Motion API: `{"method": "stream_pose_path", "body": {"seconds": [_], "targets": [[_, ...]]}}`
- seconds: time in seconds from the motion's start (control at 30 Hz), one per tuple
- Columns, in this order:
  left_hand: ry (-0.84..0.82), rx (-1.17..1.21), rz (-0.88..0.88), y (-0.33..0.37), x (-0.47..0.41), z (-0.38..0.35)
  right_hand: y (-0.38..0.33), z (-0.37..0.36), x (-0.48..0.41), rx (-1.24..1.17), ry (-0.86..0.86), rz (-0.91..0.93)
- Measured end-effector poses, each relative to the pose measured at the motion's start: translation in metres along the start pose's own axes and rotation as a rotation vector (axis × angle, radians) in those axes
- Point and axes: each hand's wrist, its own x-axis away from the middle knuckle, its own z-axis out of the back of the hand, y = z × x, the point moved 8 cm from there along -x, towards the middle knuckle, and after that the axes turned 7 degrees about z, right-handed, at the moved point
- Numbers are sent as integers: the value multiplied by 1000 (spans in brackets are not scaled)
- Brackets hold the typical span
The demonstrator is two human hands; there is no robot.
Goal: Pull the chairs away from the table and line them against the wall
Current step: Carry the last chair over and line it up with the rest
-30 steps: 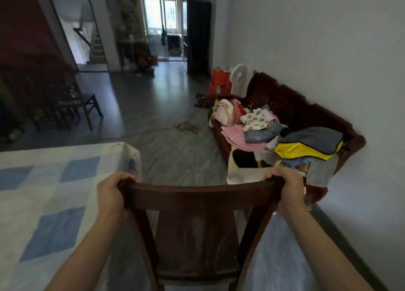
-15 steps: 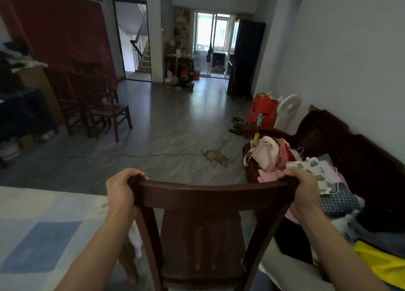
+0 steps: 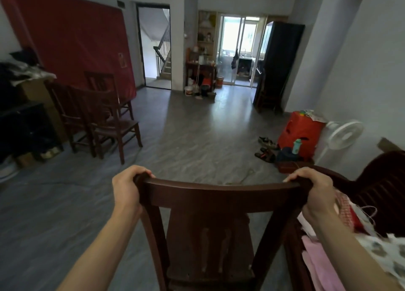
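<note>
The held chair stands left of the bench, other chairs far left.

Home living room: sofa, stairway.

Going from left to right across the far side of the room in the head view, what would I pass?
Red panel → chairs by the wall → stairway door → black cabinet → orange stool → white fan.

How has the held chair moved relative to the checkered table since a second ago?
Yes. The chair, gripped by left hand and right hand, has moved forward past the table, now out of view, alongside the bench.
</note>
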Motion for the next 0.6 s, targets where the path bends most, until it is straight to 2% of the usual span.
{"method": "stream_pose_path", "body": {"seconds": [0.13,0.3,0.6], "targets": [[24,-16,-26,-11,-132,-63,69,-45,-139,8,-10,13],[75,8,-68,-8,-291,-113,132,-141,-296,21,-84,28],[89,107,-73,-35,-611,-163,304,-323,-544,-83,-134,-8]]}}
